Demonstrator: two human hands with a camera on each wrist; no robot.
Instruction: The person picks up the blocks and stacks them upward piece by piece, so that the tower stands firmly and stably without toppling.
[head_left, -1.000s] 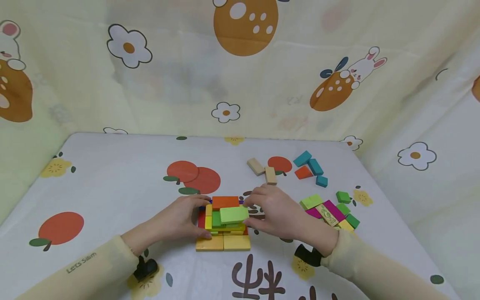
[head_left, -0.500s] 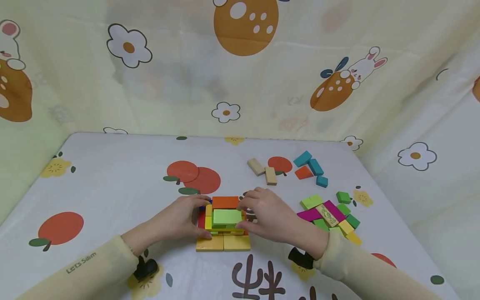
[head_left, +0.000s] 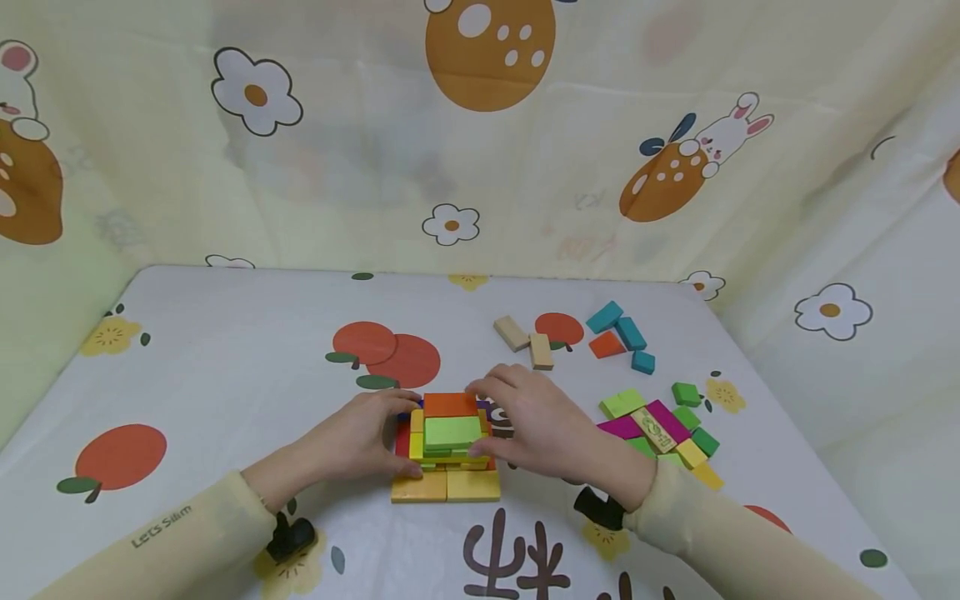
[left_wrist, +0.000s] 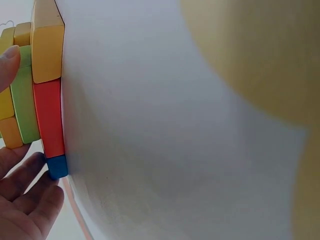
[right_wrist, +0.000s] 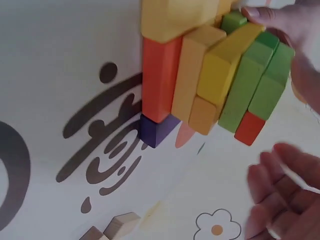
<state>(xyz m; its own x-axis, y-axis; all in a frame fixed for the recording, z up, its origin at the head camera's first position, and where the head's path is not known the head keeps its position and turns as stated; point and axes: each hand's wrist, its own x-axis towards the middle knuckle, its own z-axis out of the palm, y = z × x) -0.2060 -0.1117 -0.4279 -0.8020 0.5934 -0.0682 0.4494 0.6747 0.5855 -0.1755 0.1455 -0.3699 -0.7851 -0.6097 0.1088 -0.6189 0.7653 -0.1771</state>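
A layered stack of coloured wooden blocks stands at the table's middle, with pale yellow blocks (head_left: 472, 487) along its bottom front. A light green block (head_left: 452, 432) lies on top, in front of an orange-red block (head_left: 450, 405). My left hand (head_left: 365, 435) grips the stack's left side, thumb at the front and fingers toward the back. My right hand (head_left: 536, 425) is at the right side, its thumb close to the light green block. In the right wrist view its fingers (right_wrist: 280, 195) are spread apart from the blocks; whether the thumb touches them I cannot tell.
Green, magenta and yellow blocks lie in a loose cluster with a patterned block (head_left: 654, 429) to the right. Farther back are teal blocks (head_left: 631, 334), a loose orange block (head_left: 607, 345) and two plain wooden blocks (head_left: 542, 352). A printed cloth covers the table (head_left: 247, 358).
The light green block has moved left into line on top of the stack. My right hand followed it left, then its fingers opened away. My left hand has stayed put.
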